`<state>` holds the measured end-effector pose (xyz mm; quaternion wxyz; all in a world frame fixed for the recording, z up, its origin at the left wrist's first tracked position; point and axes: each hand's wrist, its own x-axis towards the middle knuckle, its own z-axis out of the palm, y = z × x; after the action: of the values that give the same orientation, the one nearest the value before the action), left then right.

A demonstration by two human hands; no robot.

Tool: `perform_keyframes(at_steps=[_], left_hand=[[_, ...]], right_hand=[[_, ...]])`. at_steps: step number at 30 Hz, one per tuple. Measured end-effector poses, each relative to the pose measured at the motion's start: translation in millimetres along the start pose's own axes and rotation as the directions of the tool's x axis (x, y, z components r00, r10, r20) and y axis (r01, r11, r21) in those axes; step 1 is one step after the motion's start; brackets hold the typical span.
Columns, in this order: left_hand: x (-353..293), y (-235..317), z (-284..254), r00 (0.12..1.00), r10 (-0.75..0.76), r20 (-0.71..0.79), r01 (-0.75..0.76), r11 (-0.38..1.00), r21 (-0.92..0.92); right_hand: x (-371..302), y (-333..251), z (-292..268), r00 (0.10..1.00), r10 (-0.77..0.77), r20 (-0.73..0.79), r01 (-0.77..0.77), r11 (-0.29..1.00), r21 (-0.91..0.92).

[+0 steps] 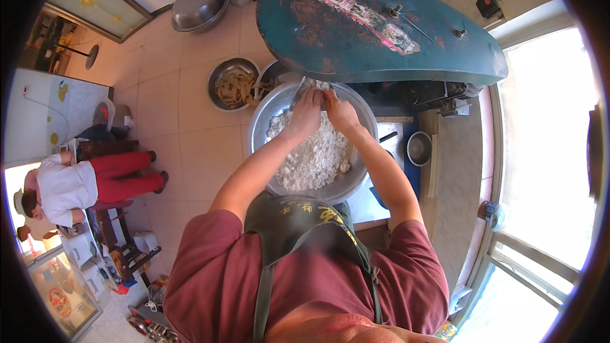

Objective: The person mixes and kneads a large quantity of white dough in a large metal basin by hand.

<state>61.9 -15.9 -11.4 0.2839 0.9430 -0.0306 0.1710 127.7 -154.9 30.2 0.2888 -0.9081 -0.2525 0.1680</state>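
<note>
A large metal basin (262,128) in front of me holds crumbly, floury white dough (311,155). Both my arms reach over it to its far side, just below a green machine cover (381,22). My left hand (307,113) and my right hand (340,111) are side by side there, fingers closed and pressed into pale crumbly dough (318,83) at a metal part under the cover. The fingertips are partly hidden by the hands and the machine.
A metal bowl of dough strips (235,86) stands left of the basin. Farther off is a covered metal pan (201,8). At right, a small metal bowl (419,148) sits near a bright window (546,121). A person (95,184) in red trousers works at far left.
</note>
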Motion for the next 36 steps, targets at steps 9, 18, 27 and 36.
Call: perform_keyframes(at_steps=[9,18,27,36], left_hand=[[-140.9,-16.9,-19.6,0.901,-0.205,0.383,0.258,0.962,-0.09],[-222.5,-57.8,-9.2,0.683,-0.682,0.263,0.724,0.681,-0.115],[-210.2,-110.1,32.5,0.077,-0.597,0.799,0.9,-0.303,-0.312],[-143.2,-52.4,69.7,0.331,-0.281,0.901,0.565,-0.706,-0.428]], right_hand=[[-5.6,-23.3,14.3,0.991,-0.02,0.134,0.043,0.984,-0.172],[-52.0,-6.8,-37.8,0.991,-0.084,0.1,0.101,0.979,-0.18],[-126.4,146.3,69.8,0.781,-0.017,0.624,0.322,0.867,-0.38],[-130.8,106.1,115.9,0.957,0.157,0.243,-0.194,0.972,0.136]])
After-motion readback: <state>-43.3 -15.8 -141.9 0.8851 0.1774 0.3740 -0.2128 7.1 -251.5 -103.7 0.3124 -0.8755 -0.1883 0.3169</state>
